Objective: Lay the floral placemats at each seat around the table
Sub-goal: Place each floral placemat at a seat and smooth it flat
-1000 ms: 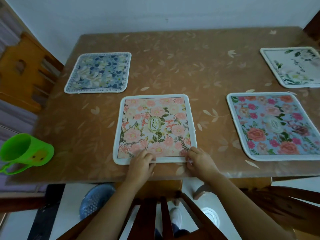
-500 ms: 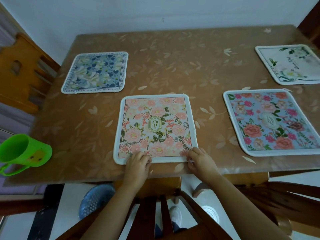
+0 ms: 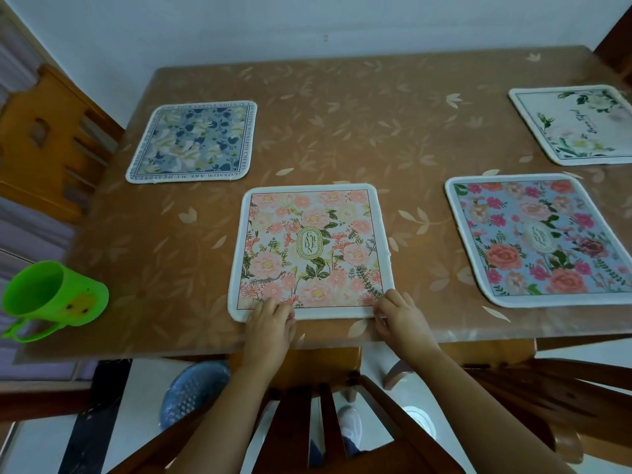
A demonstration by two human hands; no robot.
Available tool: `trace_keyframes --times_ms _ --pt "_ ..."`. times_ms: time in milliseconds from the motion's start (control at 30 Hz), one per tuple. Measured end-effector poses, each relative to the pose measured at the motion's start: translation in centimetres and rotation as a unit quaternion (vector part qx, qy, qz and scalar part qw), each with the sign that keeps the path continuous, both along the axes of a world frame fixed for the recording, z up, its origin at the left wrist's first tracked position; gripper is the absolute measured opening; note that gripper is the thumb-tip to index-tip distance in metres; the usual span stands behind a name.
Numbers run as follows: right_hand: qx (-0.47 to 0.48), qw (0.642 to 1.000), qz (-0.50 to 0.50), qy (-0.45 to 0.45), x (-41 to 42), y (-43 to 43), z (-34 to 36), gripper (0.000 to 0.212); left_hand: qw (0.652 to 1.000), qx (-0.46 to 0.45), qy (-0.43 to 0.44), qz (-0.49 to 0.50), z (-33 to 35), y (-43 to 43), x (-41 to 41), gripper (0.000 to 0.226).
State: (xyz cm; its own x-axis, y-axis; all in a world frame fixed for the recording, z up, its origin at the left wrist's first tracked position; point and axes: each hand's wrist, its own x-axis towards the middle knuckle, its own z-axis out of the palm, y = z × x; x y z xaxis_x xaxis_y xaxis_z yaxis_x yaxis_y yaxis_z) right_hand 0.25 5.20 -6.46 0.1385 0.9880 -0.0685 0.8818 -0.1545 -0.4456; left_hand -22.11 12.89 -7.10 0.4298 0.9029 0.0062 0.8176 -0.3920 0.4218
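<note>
A pink floral placemat (image 3: 309, 248) with a "GARDEN" emblem lies flat near the table's front edge. My left hand (image 3: 268, 323) pinches its near edge left of centre. At the near right corner my right hand (image 3: 398, 316) grips the same mat. A blue and white floral placemat (image 3: 191, 142) lies at the back left. To the right lies a light blue placemat (image 3: 537, 237) with pink and red roses. A white placemat (image 3: 578, 124) with green leaves sits at the far right, partly cut off by the frame.
The brown table (image 3: 359, 124) carries a leaf-patterned cover. A green plastic cup (image 3: 51, 299) lies on its side at the table's left front corner. Wooden chairs stand at the left (image 3: 44, 142) and right below me (image 3: 307, 422). A blue basket (image 3: 195, 388) sits on the floor.
Both hands stay on the pink mat's near edge with hardly any shift. The view has tilted slightly, so the mats sit a little differently in the frame.
</note>
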Motion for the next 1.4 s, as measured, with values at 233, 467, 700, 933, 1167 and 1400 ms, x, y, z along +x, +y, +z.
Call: trace_keyframes --times_ms 233,467,700,933,1167,1400 --pt "-0.016 1.000 -0.002 0.005 0.2 1.1 0.5 0.013 1.000 0.012 0.007 0.005 0.3 1.0 0.3 0.005" --pt "-0.019 1.000 0.000 0.010 0.1 1.2 0.5 0.012 1.000 0.013 0.014 -0.002 0.0 0.8 0.1 0.011" --pt "-0.013 1.000 0.008 0.004 0.4 1.2 0.2 0.011 1.000 0.000 -0.001 0.019 -0.3 0.9 0.1 0.012" --pt "-0.017 0.995 0.069 -0.072 0.1 3.0 -0.9 0.042 0.997 -0.045 0.060 -0.014 -2.1 2.1 0.3 0.049" --pt "-0.066 0.986 0.076 -0.137 -1.4 8.4 -3.3 0.059 0.986 -0.001 0.166 -0.033 -3.6 5.8 1.8 0.053" --pt "-0.045 0.986 0.103 -0.121 0.8 17.4 -4.5 0.072 0.980 0.038 0.193 -0.038 -5.2 13.3 4.2 0.058"
